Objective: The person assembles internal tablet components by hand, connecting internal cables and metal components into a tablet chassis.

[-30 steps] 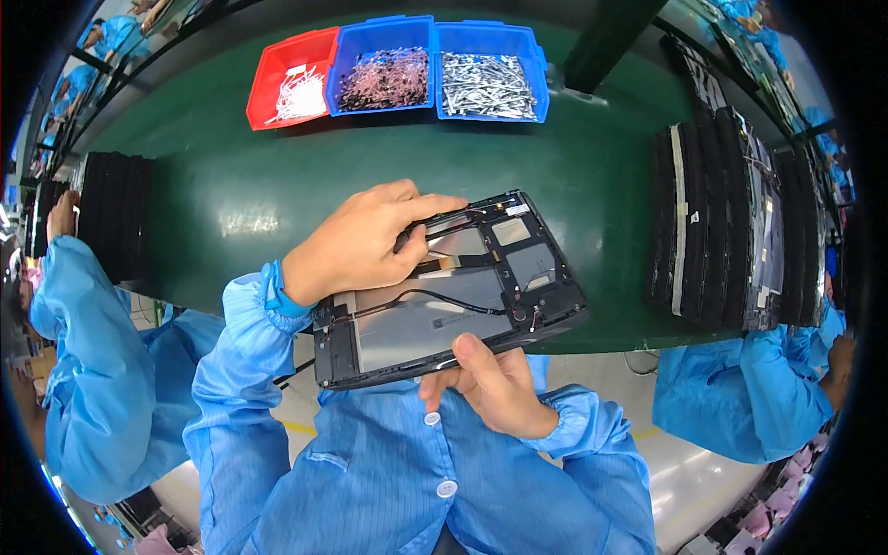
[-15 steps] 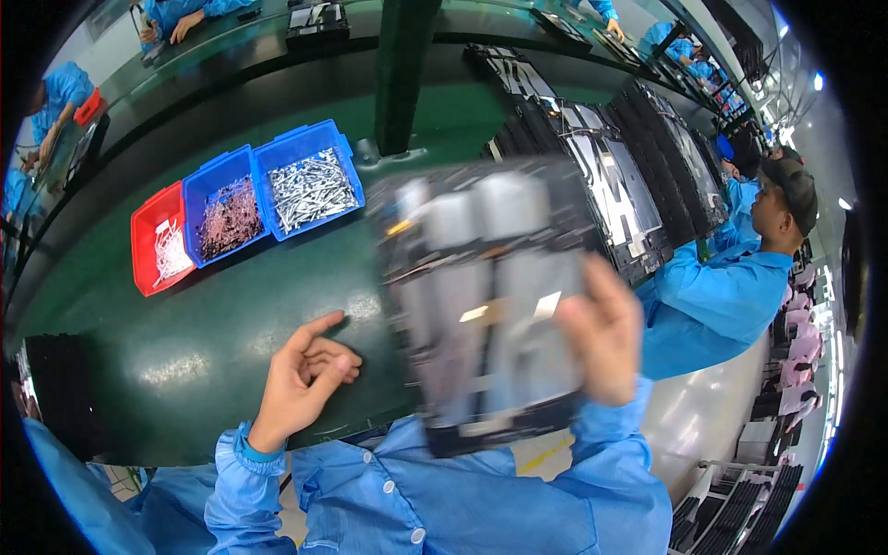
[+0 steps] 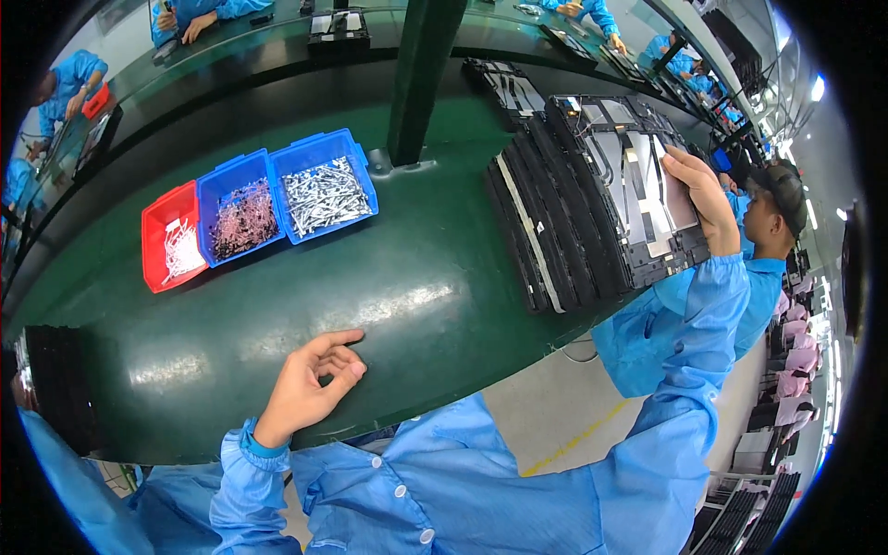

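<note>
Over at the right, a stack of black flat device frames (image 3: 555, 222) stands on the green bench. The topmost device frame (image 3: 638, 185) has silver plates and dark ribbon strips on its face. My right hand (image 3: 703, 199) grips its right edge, thumb over the face; the fingers underneath are hidden. My left hand (image 3: 314, 384) hovers above the bench's near edge with nothing in it, index finger stretched out, the others loosely curled and apart from the thumb.
Left of centre sit a red bin (image 3: 155, 245) of white pieces, a blue bin (image 3: 211, 185) of pinkish-dark small parts and a blue bin (image 3: 319, 148) of silver screws. A green post (image 3: 425, 83) rises behind. A co-worker (image 3: 768, 222) sits at right; more black frames (image 3: 60, 388) stand at left.
My right hand has carried a device frame from in front of me rightward onto the stack. My left hand has barely moved. The view has shifted slightly.
</note>
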The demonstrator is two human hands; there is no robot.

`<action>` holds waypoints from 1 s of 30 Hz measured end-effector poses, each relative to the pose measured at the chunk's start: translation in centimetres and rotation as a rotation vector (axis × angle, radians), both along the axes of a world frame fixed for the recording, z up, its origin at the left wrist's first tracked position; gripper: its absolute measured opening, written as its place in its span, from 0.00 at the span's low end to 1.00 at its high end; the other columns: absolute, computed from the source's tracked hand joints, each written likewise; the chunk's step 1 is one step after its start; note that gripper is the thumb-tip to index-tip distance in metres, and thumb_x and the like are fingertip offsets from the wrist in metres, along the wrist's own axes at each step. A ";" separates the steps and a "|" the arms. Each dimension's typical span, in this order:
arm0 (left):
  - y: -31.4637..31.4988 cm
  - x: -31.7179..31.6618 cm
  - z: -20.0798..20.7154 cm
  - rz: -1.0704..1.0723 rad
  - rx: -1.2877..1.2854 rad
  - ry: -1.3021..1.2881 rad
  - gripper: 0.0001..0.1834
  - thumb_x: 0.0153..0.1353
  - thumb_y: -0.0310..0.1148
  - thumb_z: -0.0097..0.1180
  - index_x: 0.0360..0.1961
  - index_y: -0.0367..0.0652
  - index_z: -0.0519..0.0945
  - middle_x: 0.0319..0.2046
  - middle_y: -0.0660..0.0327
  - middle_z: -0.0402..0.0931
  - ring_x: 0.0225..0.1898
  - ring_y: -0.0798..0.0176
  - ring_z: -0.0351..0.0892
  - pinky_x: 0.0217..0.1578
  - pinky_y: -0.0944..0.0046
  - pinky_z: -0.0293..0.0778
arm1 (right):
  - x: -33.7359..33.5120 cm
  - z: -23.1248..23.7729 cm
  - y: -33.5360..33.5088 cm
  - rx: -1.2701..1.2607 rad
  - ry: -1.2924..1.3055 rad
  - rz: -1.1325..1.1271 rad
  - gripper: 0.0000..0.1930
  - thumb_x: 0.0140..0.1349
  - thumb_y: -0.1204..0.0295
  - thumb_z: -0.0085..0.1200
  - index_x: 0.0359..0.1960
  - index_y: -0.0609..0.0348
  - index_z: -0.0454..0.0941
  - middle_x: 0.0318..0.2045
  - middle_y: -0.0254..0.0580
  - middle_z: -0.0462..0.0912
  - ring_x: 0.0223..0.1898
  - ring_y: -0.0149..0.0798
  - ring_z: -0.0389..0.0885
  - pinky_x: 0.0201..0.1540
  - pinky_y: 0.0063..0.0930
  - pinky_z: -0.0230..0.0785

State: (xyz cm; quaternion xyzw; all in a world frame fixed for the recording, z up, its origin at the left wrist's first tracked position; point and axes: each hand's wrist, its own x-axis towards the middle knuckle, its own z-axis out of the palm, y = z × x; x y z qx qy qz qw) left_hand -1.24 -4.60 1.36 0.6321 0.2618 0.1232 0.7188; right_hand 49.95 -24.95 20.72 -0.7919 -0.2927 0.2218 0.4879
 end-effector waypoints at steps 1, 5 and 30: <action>0.0 -0.1 0.0 -0.001 -0.002 0.004 0.23 0.65 0.27 0.63 0.59 0.32 0.74 0.37 0.61 0.81 0.38 0.72 0.79 0.42 0.72 0.76 | -0.5 0.1 0.3 -0.052 0.023 0.086 0.25 0.70 0.66 0.54 0.63 0.71 0.70 0.46 0.39 0.83 0.45 0.29 0.81 0.50 0.21 0.72; 0.0 -0.1 -0.1 -0.032 0.040 -0.001 0.23 0.65 0.27 0.63 0.59 0.33 0.75 0.37 0.61 0.81 0.38 0.72 0.79 0.42 0.71 0.76 | -1.6 -0.8 1.0 -0.235 -0.395 0.075 0.23 0.72 0.67 0.49 0.64 0.70 0.69 0.44 0.37 0.83 0.42 0.30 0.79 0.47 0.23 0.71; 0.2 -0.3 -0.7 0.013 0.010 -0.022 0.19 0.68 0.24 0.57 0.59 0.31 0.75 0.36 0.59 0.81 0.35 0.70 0.81 0.37 0.71 0.79 | -7.8 -21.4 30.8 0.227 -0.101 -0.655 0.30 0.59 0.67 0.52 0.54 0.86 0.59 0.52 0.84 0.70 0.57 0.75 0.70 0.63 0.52 0.64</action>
